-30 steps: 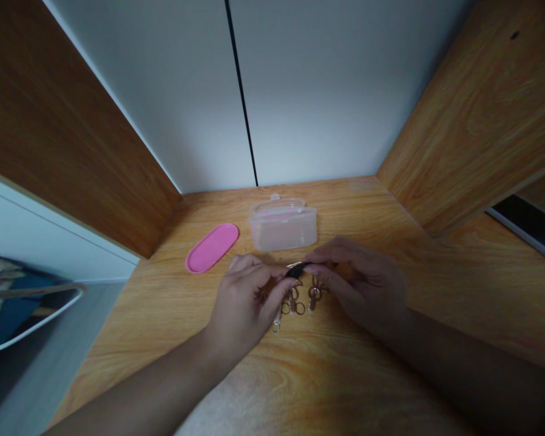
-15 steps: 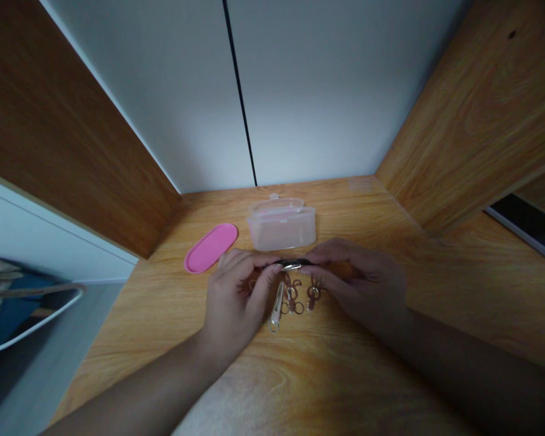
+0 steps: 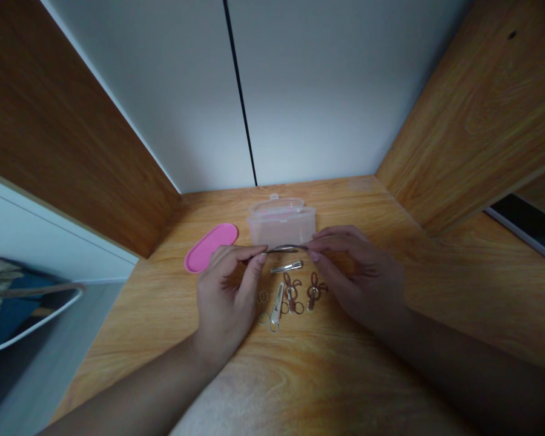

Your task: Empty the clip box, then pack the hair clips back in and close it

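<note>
Between my two hands a thin dark curved band (image 3: 283, 247) is held by its ends; its exact kind I cannot make out. My left hand (image 3: 227, 290) pinches the left end between thumb and fingers. At the right end my right hand (image 3: 361, 278) does the same. Below the band lies a silver hair clip (image 3: 287, 267), and a second silver hair clip (image 3: 277, 304) points toward me. Two brown looped clips (image 3: 291, 293) sit side by side near my right thumb. Several small thin rings (image 3: 263, 318) lie by my left hand.
Behind my hands stands a translucent plastic box (image 3: 281, 231) with its clear lid up. A pink oval tray or lid (image 3: 211, 249) lies to its left. A phone-like dark slab (image 3: 529, 225) rests at far right. White panels (image 3: 309, 121) and wooden sides enclose the tabletop.
Both hands have lifted slightly away from me and moved apart, so more of the dark band shows. The silver clip beneath it and the rings by my left hand are now uncovered.
</note>
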Demonstrator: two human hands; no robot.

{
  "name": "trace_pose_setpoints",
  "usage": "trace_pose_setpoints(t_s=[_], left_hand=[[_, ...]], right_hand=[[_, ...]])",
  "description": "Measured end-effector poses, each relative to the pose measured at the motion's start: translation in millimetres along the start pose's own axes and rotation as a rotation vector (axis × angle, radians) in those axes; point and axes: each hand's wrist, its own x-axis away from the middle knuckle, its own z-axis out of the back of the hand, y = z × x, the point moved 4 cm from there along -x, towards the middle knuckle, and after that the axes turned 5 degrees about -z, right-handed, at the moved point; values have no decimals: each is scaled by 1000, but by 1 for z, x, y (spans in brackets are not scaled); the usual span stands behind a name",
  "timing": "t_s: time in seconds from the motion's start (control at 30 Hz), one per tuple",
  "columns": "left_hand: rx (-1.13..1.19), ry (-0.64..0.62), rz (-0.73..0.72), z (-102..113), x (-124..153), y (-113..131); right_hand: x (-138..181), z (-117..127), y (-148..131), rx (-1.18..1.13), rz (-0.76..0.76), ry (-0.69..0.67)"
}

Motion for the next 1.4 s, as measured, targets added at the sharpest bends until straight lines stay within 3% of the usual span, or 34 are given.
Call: trace_pose_setpoints(t_s=[0.2,0.43,0.7,0.93,1.17,1.4], left_hand=[[80,-8,122,-3,1,-4],[164,-94,134,-10,6,-4],[189,-291,-2,-13,10,1],[43,-451,-153,-17,4,17],[-40,-408,-143,-18,4,9],[133,-250,102,-16,-1,-3]], right_hand=[[3,2,4,-166,-46,75],[6,5,-3,-194,0,86],[2,4,1,-52,-26,94],[4,1,6,-18,-24,-5],[0,0,-7,-16,45,-77],[-1,-4,5,49,-115,-93]])
